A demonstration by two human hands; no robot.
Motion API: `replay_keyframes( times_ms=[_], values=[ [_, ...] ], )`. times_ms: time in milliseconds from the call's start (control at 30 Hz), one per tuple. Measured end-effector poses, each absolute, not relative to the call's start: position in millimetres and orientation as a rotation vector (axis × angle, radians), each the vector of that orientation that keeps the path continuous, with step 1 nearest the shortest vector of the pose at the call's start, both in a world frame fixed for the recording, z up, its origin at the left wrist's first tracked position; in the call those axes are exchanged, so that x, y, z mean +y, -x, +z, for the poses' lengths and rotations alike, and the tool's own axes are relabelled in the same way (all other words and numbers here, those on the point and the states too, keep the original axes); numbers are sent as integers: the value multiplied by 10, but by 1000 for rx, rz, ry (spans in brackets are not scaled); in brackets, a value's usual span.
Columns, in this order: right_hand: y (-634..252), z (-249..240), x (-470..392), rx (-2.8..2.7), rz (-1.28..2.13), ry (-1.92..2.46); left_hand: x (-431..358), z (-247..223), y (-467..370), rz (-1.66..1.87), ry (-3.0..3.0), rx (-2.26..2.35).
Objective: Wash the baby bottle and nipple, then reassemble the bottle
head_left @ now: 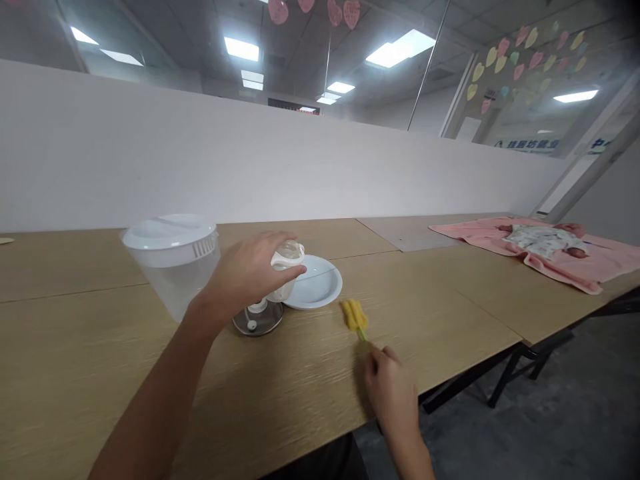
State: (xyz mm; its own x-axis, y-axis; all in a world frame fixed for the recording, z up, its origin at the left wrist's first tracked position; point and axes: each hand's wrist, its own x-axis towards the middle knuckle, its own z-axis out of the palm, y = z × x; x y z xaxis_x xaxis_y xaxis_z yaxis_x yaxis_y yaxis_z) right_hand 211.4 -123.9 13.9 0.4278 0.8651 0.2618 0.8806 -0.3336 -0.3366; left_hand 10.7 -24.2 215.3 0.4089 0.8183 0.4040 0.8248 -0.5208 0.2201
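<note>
Ahead of the right hand [393, 383], a yellow-headed brush [355, 316], handle pinched in closed fingers; grip slightly blurred. Its long axis runs forward and a little left, head away from the wrist. Left hand [250, 268] wrapped round a see-through container [283, 291] with a white ring, fingers over the far side, thumb across the near; whether its mouth is open, cannot tell. Key relation: container lies forward and left of the right hand, apart from the brush head, nearest rim of the white plate [329, 301] between. Under the left hand, a round metal base [263, 325]; left of it, a lidded pitcher [170, 241], crowding that side. Right forearm crosses the near edge of the worktop [435, 320]; room opens rightward, toward a pink blanket [555, 275].
</note>
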Motion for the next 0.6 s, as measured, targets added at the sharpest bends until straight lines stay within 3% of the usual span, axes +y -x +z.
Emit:
replay_keyframes(
  times_ms=[233,467,600],
  values=[
    [-2503,168,-1440,-1237,-252,2229,-235,2125,-106,-747,2644,-1514],
    [-1748,98,-1345,-1637,5,1975,-226,2123,-122,-679,2649,-1502],
    [-2095,194,-1255,-1533,43,2264,-233,2140,-128,-634,2661,-1501]
  ],
)
